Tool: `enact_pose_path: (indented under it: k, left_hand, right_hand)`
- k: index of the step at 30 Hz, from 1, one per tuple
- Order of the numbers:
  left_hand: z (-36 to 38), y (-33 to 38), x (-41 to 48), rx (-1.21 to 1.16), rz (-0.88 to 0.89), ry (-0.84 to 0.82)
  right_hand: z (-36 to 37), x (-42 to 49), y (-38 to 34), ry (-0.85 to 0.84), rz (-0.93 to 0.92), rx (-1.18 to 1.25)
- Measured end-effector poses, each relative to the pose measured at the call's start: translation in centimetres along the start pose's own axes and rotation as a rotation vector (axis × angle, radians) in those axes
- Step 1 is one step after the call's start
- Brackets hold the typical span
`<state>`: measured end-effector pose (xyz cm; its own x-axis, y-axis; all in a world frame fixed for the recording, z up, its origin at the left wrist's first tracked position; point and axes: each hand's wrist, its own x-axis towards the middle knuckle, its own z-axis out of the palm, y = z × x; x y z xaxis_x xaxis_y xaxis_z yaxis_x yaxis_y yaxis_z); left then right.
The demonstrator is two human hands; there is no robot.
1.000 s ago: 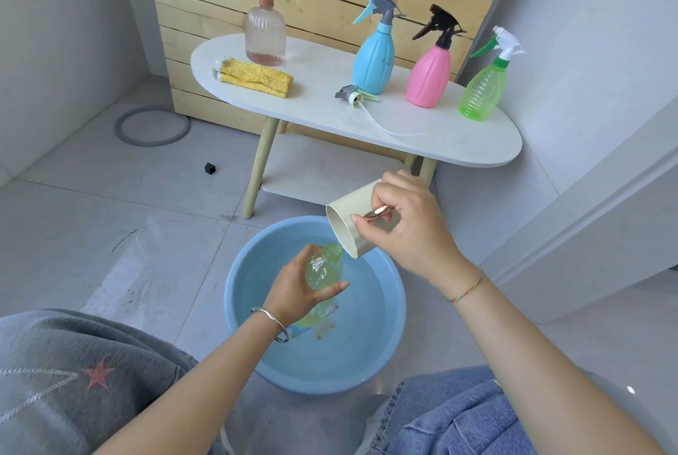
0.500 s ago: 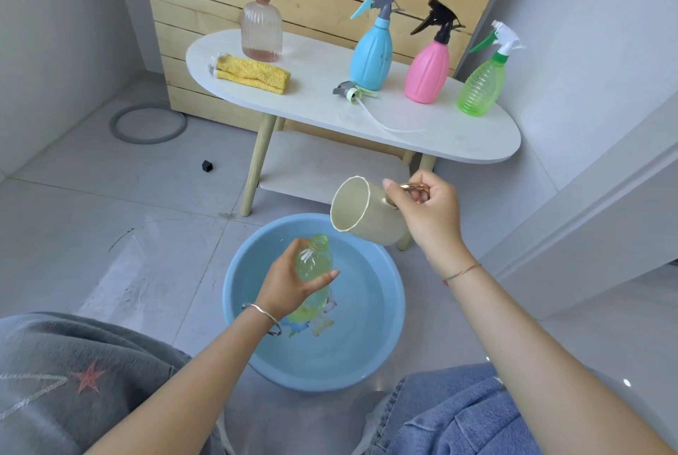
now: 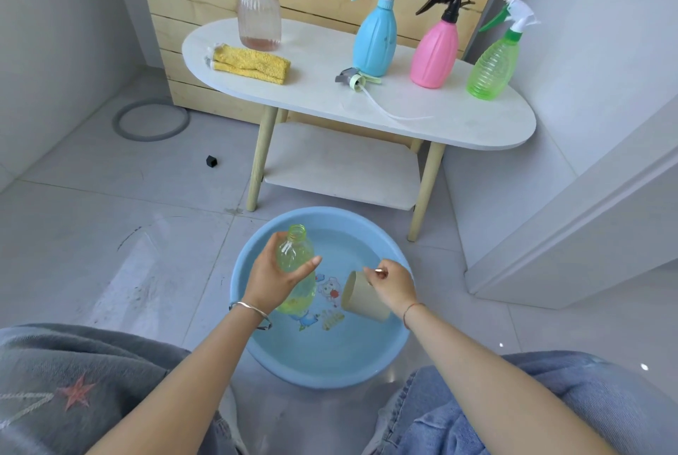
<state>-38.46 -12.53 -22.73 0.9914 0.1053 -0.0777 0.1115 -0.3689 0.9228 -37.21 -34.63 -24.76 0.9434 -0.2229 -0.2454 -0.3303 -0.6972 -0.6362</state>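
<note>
Green bottle (image 3: 295, 264), capless and close to upright, sits in the left hand (image 3: 273, 280) over the blue basin (image 3: 401, 339) — fingers and thumb wrap round its upper body, and the open neck points to 12 o'clock. Its base hangs low at about 9 o'clock from the basin's middle, with a little yellowish liquid in the bottom. I cannot tell from my feed whether it touches the water.

At 3 o'clock from the bottle, just beside it, the right hand (image 3: 394, 286) pinches the shiny handle of a beige cup (image 3: 363, 298). The cup is tipped over, mouth facing 10 o'clock toward the bottle, down inside the basin.

At 12 o'clock from the basin stands a white oval table (image 3: 440, 124). Along it from 9 to 3 o'clock I read a yellow cloth (image 3: 251, 64), a clear spray bottle (image 3: 258, 21), a blue spray bottle (image 3: 374, 43), a pink spray bottle (image 3: 434, 54) and a green spray bottle (image 3: 489, 67) — all four bottles upright. A loose spray head (image 3: 352, 77) with its thin tube lies just in front of the blue one. Out on the floor at 10 o'clock are a grey ring (image 3: 121, 131) and a small black piece (image 3: 211, 161), well apart from the basin.
</note>
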Motion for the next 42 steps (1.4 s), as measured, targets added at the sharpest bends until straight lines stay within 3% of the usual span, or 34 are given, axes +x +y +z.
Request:
enact_pose_path:
  k: [8, 14, 20, 27, 42]
  left_hand:
    - [-0.8, -0.8, 0.5, 0.022, -0.011, 0.037]
    - [-1.0, -1.1, 0.7, 0.026, -0.004, 0.031]
    - [-1.2, -1.1, 0.8, 0.022, -0.025, 0.021]
    - [-1.7, -0.5, 1.0, -0.023, 0.018, 0.076]
    - [-1.7, 1.5, 0.0, -0.042, 0.132, 0.102]
  right_hand:
    - [2.3, -0.3, 2.3, -0.149, -0.168, -0.393]
    - [4.2, -0.8, 2.2, -0.228, -0.19, -0.459]
    - [5.2, -1.1, 1.2, -0.237, -0.071, -0.177]
    - [4.1, -1.8, -0.2, -0.184, 0.116, 0.407]
    - [-7.3, -2.2, -6.0, 0.105, 0.048, 0.89]
